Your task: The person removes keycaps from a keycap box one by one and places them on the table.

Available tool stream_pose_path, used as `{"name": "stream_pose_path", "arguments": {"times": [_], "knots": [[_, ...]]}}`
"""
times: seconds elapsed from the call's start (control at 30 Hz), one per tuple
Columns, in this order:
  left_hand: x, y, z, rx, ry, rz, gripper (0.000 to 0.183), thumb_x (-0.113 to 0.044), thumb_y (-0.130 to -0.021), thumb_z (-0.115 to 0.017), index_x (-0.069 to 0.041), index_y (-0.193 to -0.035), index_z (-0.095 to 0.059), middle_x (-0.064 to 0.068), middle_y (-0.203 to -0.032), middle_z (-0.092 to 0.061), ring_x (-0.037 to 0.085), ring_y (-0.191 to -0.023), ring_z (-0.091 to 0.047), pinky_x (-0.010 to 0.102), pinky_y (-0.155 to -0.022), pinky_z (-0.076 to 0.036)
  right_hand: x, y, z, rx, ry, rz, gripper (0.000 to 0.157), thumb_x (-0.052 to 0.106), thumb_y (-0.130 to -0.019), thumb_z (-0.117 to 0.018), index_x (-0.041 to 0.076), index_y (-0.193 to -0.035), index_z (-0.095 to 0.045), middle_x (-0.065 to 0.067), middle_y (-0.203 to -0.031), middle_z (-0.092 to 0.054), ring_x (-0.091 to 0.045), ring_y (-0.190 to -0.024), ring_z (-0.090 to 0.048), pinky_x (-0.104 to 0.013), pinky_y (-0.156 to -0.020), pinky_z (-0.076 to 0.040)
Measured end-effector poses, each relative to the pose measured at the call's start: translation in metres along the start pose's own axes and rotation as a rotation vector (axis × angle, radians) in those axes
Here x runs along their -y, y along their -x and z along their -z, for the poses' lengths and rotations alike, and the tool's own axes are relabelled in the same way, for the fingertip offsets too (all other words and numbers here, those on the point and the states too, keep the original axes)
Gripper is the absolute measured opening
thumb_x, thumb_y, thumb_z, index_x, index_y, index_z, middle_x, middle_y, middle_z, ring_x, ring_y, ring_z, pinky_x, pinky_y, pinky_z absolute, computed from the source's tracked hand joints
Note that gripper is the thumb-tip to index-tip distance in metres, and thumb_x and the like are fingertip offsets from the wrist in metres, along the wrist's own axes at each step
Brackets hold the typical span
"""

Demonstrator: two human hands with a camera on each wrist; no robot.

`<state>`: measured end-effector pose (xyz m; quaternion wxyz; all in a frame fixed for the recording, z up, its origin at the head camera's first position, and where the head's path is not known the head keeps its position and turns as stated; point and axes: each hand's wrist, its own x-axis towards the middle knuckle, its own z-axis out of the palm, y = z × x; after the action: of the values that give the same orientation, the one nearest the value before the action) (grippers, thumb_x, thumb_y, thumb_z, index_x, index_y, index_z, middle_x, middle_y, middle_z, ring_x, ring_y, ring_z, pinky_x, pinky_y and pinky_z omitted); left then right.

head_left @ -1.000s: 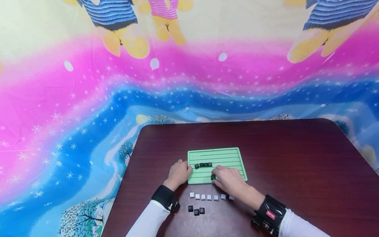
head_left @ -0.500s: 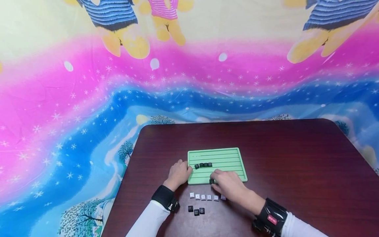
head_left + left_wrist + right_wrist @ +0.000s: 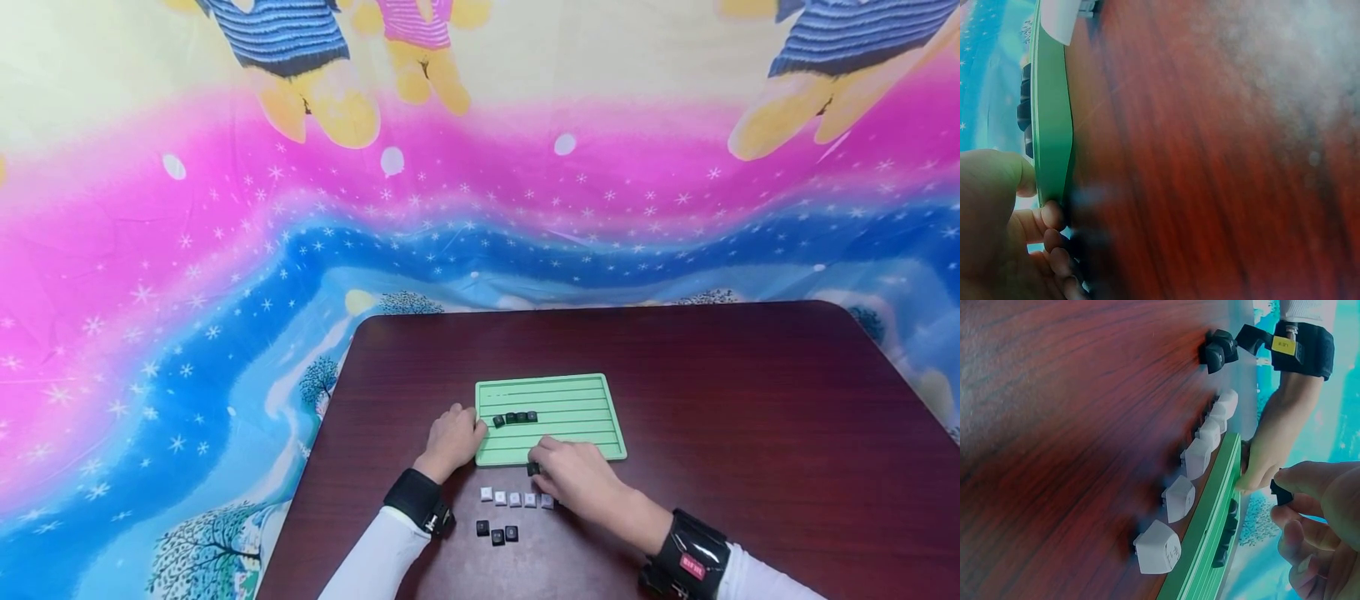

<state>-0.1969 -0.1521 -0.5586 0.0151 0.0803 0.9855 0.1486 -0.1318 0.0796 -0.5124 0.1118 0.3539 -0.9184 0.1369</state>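
A light green ridged tray [image 3: 566,398] lies on the table, with several black keycaps [image 3: 521,417] in a row on its left half. My left hand [image 3: 452,437] grips the tray's left edge; in the left wrist view the thumb is above the rim and the index fingertip [image 3: 1052,215] below it. Between thumb and index finger, my right hand [image 3: 576,479] pinches a black keycap [image 3: 1281,493], just off the tray's front edge in the head view. Several white keycaps [image 3: 515,499] stand in a row in front of the tray, some hidden by the right hand.
Three black keycaps [image 3: 498,537] lie on the dark red-brown table [image 3: 735,400] nearer the person than the white row. Black straps with small cameras circle both wrists. A colourful printed cloth [image 3: 480,183] hangs behind the table's back edge.
The right hand has drawn back toward the person and slightly left with the black keycap, from over the tray to its front edge, covering more white keycaps. The left hand and tray stay put.
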Motion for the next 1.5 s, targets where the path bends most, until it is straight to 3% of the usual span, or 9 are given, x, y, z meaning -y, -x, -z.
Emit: {"name": "stream_pose_path", "arguments": {"times": [0.6,0.77,1.1,1.5], "knots": [[0.003,0.0,-0.004,-0.015,0.009,-0.009,0.033,-0.025,-0.097,-0.049,-0.015,-0.066,-0.046,0.004,-0.071,-0.044,0.019,-0.058,-0.04,0.032,-0.054,-0.033,0.013,0.007,0.004,0.005,-0.011,0.042,0.018,0.025,-0.079,-0.082,0.018,-0.091,-0.07,0.008,-0.081,-0.063,-0.004,-0.059,-0.053,-0.02,-0.049,-0.038],[0.002,0.0,-0.001,0.003,0.015,-0.003,0.034,-0.025,-0.098,-0.05,-0.015,-0.066,-0.046,0.004,-0.071,-0.043,0.019,-0.058,-0.039,0.031,-0.054,-0.032,0.017,0.012,0.001,0.009,-0.021,0.061,0.02,0.026,-0.078,-0.083,0.018,-0.09,-0.07,0.008,-0.083,-0.065,-0.005,-0.061,-0.056,-0.019,-0.051,-0.043],[0.001,-0.001,0.001,0.028,0.007,0.016,0.034,-0.026,-0.099,-0.049,-0.014,-0.068,-0.047,0.005,-0.072,-0.045,0.02,-0.06,-0.041,0.033,-0.055,-0.034,0.025,0.019,-0.003,0.05,-0.037,0.068,0.017,0.025,-0.079,-0.082,0.02,-0.085,-0.067,0.011,-0.077,-0.061,-0.002,-0.057,-0.05,-0.019,-0.05,-0.039],[0.001,-0.001,0.0,0.028,0.0,0.012,0.033,-0.026,-0.099,-0.048,-0.014,-0.068,-0.048,0.005,-0.074,-0.047,0.021,-0.061,-0.042,0.034,-0.057,-0.037,0.036,0.03,-0.011,0.097,0.041,0.126,0.02,0.031,-0.079,-0.08,0.02,-0.081,-0.064,0.01,-0.073,-0.058,-0.006,-0.053,-0.048,-0.023,-0.047,-0.034]]}}
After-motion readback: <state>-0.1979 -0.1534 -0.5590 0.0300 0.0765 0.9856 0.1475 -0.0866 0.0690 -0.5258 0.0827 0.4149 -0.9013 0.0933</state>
